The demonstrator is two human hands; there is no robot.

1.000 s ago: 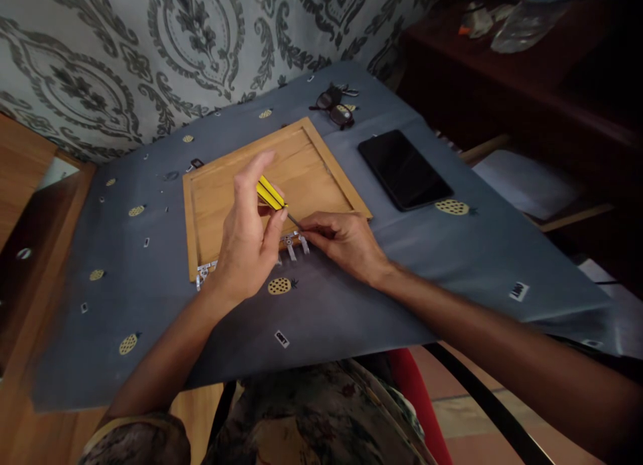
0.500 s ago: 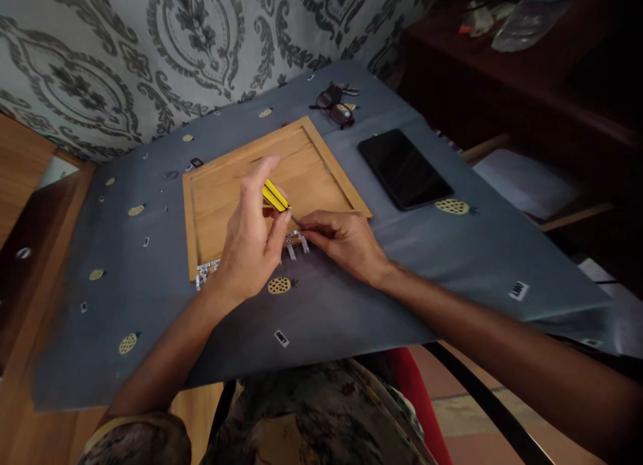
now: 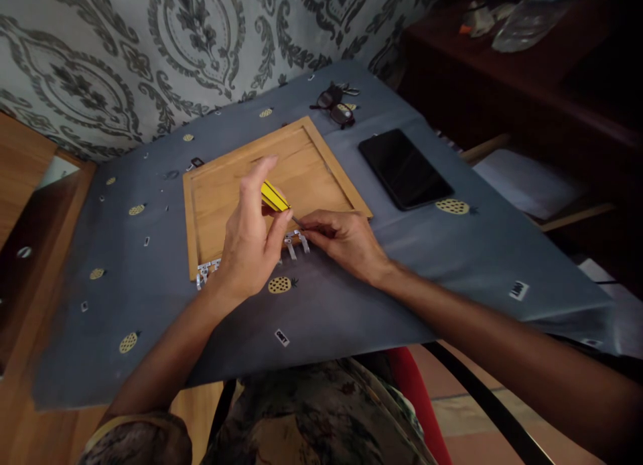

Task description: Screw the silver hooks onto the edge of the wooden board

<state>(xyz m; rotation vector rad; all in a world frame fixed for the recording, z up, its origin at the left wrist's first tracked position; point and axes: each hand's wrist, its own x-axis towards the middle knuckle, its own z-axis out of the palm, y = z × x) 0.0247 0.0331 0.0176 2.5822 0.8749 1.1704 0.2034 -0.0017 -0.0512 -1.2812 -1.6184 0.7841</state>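
Observation:
A wooden panel with a raised frame [image 3: 328, 158] lies flat on the cloth-covered table. My left hand [image 3: 250, 234] is closed around a screwdriver with a yellow handle [image 3: 274, 195], its thin shaft slanting down to the right. At the shaft's tip, the thumb and fingers of my right hand [image 3: 346, 240] are pinched together; what they hold there is too small to tell. Just beside those fingers, a metal hinge [image 3: 296, 242] sits at the panel's near edge. Another metal hinge [image 3: 205, 272] is at the near left corner, partly hidden by my left hand.
A black tablet or large phone [image 3: 406, 169] lies right of the panel. Behind it are glasses [image 3: 335, 108] and keys [image 3: 348, 89]. A small dark object [image 3: 197, 162] touches the panel's far left side. A plastic bottle [image 3: 527, 24] stands on the dark furniture at right.
The screwdriver's handle has shifted very slightly in my left hand. My right hand and the panel stay where they were.

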